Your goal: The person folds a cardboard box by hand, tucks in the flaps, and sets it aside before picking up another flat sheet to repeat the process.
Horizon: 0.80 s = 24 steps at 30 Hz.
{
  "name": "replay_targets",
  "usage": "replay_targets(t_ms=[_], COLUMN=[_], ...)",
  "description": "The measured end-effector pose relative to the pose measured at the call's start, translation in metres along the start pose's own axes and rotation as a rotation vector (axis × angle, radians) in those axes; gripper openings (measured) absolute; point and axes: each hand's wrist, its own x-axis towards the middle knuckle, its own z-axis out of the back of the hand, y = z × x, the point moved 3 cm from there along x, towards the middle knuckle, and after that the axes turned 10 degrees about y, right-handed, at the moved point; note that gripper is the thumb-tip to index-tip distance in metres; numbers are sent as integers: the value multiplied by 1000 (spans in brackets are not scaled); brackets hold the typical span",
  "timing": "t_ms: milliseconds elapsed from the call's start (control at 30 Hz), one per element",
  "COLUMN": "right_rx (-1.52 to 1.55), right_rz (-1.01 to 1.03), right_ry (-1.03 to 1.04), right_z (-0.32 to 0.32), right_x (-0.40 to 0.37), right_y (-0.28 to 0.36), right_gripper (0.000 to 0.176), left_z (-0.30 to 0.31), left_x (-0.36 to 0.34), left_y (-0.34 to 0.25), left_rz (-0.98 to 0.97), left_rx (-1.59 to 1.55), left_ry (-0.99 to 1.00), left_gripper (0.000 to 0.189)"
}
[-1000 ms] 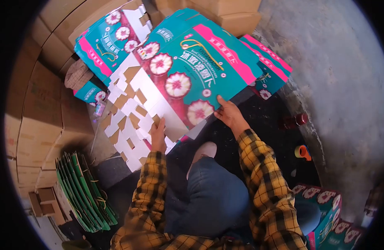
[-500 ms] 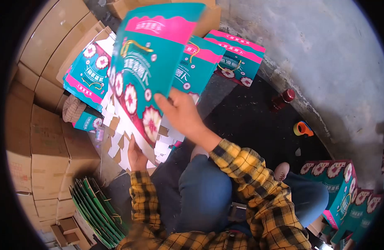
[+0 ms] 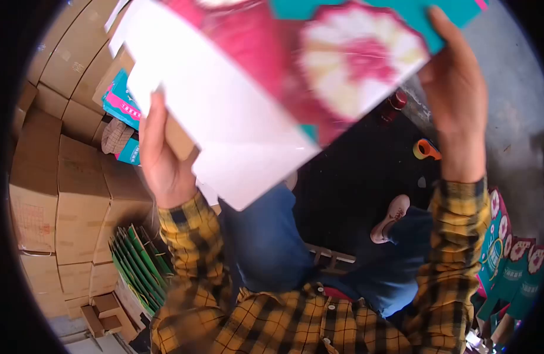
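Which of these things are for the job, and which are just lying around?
Seems part of the job:
- printed cardboard, held in the left hand and right hand
- matching teal cartons

Probably just lying around:
- red container
- checked cloth item

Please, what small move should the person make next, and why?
Perhaps lower the printed carton sheet slightly: the left hand holds its white part, the right hand its printed side, and it blocks much of the view ahead.
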Motion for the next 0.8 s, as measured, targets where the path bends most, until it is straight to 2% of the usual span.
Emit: replay_targets(t_ms=[33,67,100,167,233,300,367,433,467,500,567,600,633,667,700,767,800], right_rx=[294,166,91,43,14,-21,-60,-283,-437,-439,-946,-941,-901,-858,-982,-807,-855], right_rz=[-10,88,99,3,40,58,53,43,-25,-38,-34,-36,-166,-293,-317,-352,-403], right_ry=[307,-60,-44,-200,-343,-445,-510,-539,-591,-567,-464,-475,-471,-466,-468,-325,-273], right_z=[72,32,70,133,163,192,234,272,288,302,304,306,295,281,266,239,230], right_x=[-3,-28,-39,-72,-97,-119,-141,-177,-193,-212,-241,-246,-244,-242,-238,-224,-221], right_y=[12,37,49,65,72,72,73,75,81,81,80,80,82,80,74,60,58], right_gripper=[37,28,30,31,32,32,32,35,37,37,37,37,36,36,35,35,36], left_z=[-23,-38,-54,-87,-113,-104,-95,-82,-81,-81,-75,-73,-72,-72,-75,-91,-96], left_x=[-2,-2,-6,-7,-23,-35,-67,-104,-120,-128,-128,-128,-126,-121,-116,-111,-114], left_y=[-9,-11,-13,19,41,92,140,180,182,187,200,206,212,214,216,214,214], left_rz=[35,114,180,348,530,695,797,541,491,431,499,559,556,489,422,435,412], left_rx=[-108,-88,-37,30,-92,-78,214,1016,1154,1293,1318,1337,1343,1276,1207,1197,1174], left_ry=[115,170,290,441,506,635,709,1146,1307,1465,1500,1525,1535,1446,1357,1334,1352], left_gripper=[38,37,35,33,28,22,31,40,42,44,44,44,44,45,46,47,49])
